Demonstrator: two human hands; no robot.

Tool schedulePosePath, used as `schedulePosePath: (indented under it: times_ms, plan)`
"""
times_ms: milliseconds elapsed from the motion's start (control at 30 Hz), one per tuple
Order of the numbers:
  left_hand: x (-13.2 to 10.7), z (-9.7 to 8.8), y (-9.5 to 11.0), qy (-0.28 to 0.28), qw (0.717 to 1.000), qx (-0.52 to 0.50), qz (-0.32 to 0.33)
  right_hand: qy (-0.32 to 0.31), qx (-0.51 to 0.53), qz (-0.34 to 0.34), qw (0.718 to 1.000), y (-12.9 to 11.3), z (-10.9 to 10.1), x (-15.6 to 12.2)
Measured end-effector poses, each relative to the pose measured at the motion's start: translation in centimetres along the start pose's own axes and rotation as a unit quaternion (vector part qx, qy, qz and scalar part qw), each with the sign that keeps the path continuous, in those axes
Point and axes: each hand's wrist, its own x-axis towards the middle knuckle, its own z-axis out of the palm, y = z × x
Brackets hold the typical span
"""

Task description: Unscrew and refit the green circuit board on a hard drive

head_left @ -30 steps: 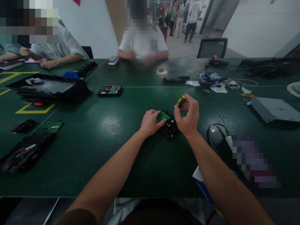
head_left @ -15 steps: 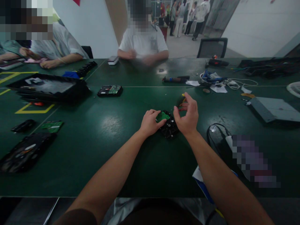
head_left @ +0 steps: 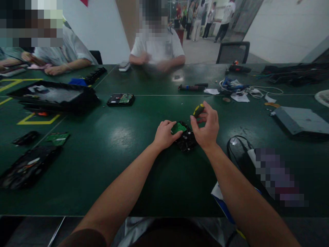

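A black hard drive (head_left: 187,141) with a green circuit board (head_left: 178,128) on its upper face lies on the green table in front of me. My left hand (head_left: 166,134) grips its left side, fingers along the far edge and thumb over the board. Just to the right of the drive, my right hand (head_left: 207,126) has its fingers closed on a screwdriver (head_left: 198,110) with a yellow and dark green handle. The handle tilts up and away; I cannot make out the blade.
Another hard drive (head_left: 120,99) lies further back, left of centre. Stacked black trays (head_left: 53,94), a loose green board (head_left: 57,138) and an opened black drive (head_left: 28,167) are at left. A grey metal box (head_left: 303,120) stands at right. Across the table sits a person (head_left: 157,48).
The screwdriver handle has turned in my right hand and shows more of its yellow and green side. My left hand and the hard drive stay where they were.
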Motion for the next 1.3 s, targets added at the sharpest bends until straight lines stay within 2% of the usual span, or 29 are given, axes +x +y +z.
schedulePosePath:
  times_ms: [533, 733, 1300]
  plan:
    - [0.05, 0.14, -0.03, 0.007, 1.000, 0.000, 0.002, -0.015, 0.005, -0.016, 1.000, 0.36, 0.17, -0.12]
    - [-0.02, 0.03, 0.03, 0.001, 1.000, 0.002, -0.001, 0.002, 0.011, -0.003, 1.000, 0.11, 0.12, -0.07]
    - [0.08, 0.18, -0.09, 0.007, 1.000, -0.004, -0.001, -0.006, 0.009, -0.006, 1.000, 0.12, 0.16, -0.09]
